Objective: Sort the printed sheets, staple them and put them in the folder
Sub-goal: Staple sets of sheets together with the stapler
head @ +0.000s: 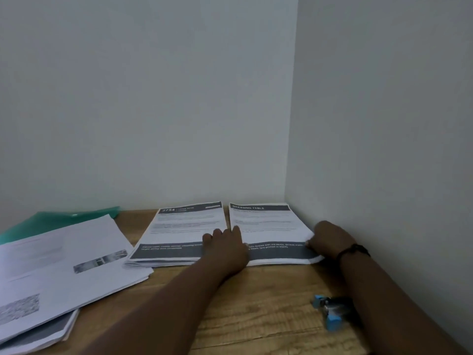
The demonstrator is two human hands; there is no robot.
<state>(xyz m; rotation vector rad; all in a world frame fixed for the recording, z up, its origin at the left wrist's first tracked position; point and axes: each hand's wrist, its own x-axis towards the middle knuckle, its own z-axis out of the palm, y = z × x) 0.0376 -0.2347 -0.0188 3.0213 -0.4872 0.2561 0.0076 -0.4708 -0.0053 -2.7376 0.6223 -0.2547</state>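
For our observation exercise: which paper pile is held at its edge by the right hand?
The pile headed "Dressing Table", nearest the right wall; the right hand pinches its right edge.

- The left forearm comes in from the lower middle and angles up to the right, bare to the wrist.
- The left hand lies palm down, knuckles up, its fingers loosely bent and pointing away from the person.
- The right forearm enters from the lower right corner, with a dark band round the wrist.
- The right hand is curled, its fingertips turned left and pinching.
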